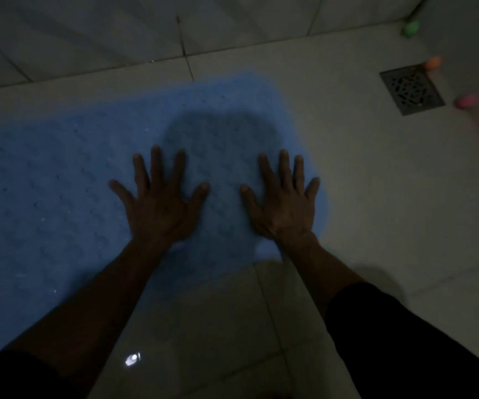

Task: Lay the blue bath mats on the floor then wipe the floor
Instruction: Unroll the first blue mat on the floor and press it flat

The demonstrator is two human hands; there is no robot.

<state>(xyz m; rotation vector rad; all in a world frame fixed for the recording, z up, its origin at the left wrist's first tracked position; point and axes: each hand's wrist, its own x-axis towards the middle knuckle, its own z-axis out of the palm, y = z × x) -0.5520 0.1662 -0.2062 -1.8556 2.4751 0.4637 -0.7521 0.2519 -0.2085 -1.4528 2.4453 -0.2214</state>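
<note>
A blue bath mat (pixel 59 182) lies flat on the pale tiled floor (pixel 376 197), reaching from the left edge of the view to just right of centre. My left hand (pixel 160 205) presses palm down on the mat with its fingers spread. My right hand (pixel 284 205) also lies flat with spread fingers, near the mat's rounded right end. Neither hand holds anything. The light is dim and a dark shadow falls on the mat beyond my hands.
A square metal floor drain (pixel 411 89) sits at the upper right. Around it lie small coloured objects: green (pixel 411 28), orange (pixel 432 63) and pink (pixel 467 100). A tiled wall (pixel 117 33) rises behind the mat. A bright glint (pixel 132 359) shows on the near floor.
</note>
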